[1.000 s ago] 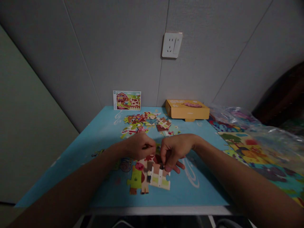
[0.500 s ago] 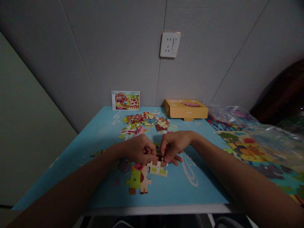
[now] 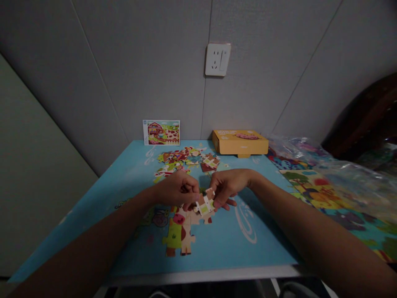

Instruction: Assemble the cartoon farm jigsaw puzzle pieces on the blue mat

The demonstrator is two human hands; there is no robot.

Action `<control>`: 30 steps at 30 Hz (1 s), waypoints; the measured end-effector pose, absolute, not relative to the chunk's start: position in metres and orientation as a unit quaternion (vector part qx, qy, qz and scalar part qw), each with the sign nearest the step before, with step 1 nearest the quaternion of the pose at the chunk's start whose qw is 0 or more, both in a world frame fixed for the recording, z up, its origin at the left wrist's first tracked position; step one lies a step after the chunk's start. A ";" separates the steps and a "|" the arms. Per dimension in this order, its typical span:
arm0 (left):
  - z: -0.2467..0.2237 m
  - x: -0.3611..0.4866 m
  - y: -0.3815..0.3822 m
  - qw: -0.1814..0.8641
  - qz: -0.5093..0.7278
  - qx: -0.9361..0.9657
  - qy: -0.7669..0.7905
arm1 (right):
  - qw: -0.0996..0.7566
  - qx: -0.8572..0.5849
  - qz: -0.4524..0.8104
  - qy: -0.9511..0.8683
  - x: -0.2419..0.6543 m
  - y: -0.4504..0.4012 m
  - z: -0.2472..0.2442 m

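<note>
Between my two hands, a jigsaw piece with a white fence on green and brown is tilted just above the table. My left hand is closed, its fingertips at the piece's left edge. My right hand pinches the right edge between thumb and finger, the other fingers curled loosely. Right below lie joined jigsaw pieces showing a pink muzzle, a green bib and a cow's leg; the held piece and my left hand cover part of them.
A heap of loose jigsaw pieces lies beyond my hands. Against the wall stand a farm picture card and a yellow box. Plastic bags and a colourful animal picture are at the right. A socket is on the wall.
The fence piece has been raised and tilted, baring joined pieces beneath it. Both hands still hold it, shifted slightly. The camera view has turned a little to the right.
</note>
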State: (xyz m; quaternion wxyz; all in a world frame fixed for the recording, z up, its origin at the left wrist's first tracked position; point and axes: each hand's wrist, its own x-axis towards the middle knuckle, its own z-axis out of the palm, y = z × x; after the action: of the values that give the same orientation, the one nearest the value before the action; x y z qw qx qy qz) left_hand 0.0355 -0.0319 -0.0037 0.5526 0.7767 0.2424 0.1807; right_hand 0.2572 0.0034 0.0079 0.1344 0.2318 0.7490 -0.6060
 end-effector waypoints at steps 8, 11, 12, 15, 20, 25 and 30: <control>-0.015 0.037 -0.031 0.525 0.138 0.794 0.272 | 0.151 0.228 -0.615 0.739 0.256 0.001 0.010; -0.017 0.038 -0.033 0.520 0.121 0.798 0.280 | 0.172 0.214 -0.620 0.735 0.256 0.001 0.006; -0.017 0.038 -0.033 0.522 0.118 0.798 0.277 | 0.178 0.212 -0.622 0.733 0.256 0.002 0.005; -0.017 0.040 -0.034 0.524 0.122 0.800 0.265 | 0.191 0.213 -0.629 0.722 0.256 0.002 0.004; -0.017 0.041 -0.033 0.493 0.121 0.824 0.253 | 0.209 0.214 -0.632 0.715 0.255 0.001 0.002; -0.016 0.039 -0.033 0.469 0.099 0.840 0.253 | 0.210 0.206 -0.636 0.714 0.255 0.002 0.001; -0.015 0.040 -0.034 0.471 0.084 0.843 0.247 | 0.199 0.209 -0.638 0.714 0.256 0.002 0.002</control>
State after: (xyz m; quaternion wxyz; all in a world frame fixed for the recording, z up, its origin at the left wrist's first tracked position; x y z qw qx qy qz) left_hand 0.0400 -0.0337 -0.0146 0.4707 0.8428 0.2471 0.0844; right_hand 0.2556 0.0025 0.0017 0.1987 0.2094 0.7138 -0.6380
